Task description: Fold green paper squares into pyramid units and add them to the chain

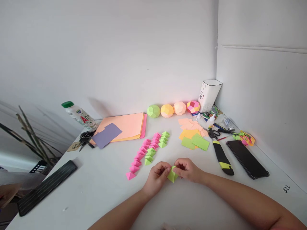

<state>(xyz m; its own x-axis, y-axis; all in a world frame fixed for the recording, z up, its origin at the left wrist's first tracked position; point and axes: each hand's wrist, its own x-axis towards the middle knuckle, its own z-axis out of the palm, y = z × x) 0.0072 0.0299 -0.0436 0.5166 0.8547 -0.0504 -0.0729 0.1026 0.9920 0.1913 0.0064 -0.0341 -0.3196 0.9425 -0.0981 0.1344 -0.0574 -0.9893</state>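
A small green folded paper piece (173, 176) is pinched between my two hands near the front middle of the table. My left hand (158, 177) grips its left side with thumb and fingers. On the other side, my right hand (188, 170) pinches the right edge. Just beyond my left hand stand rows of folded paper units: pink ones (139, 155) in a long slanting line and green ones (164, 139) beside them. Green paper slips (200, 142) lie past my right hand, over orange and peach slips (189, 131).
Several paper balls (167, 110) line the wall beside a white container (209, 95). To the right are a yellow-black utility knife (222, 156), scissors (213, 134) and a phone (248, 159). Coloured sheets (127, 126), a purple sheet (107, 135), a bottle (79, 115) and a black bar (48, 187) lie left.
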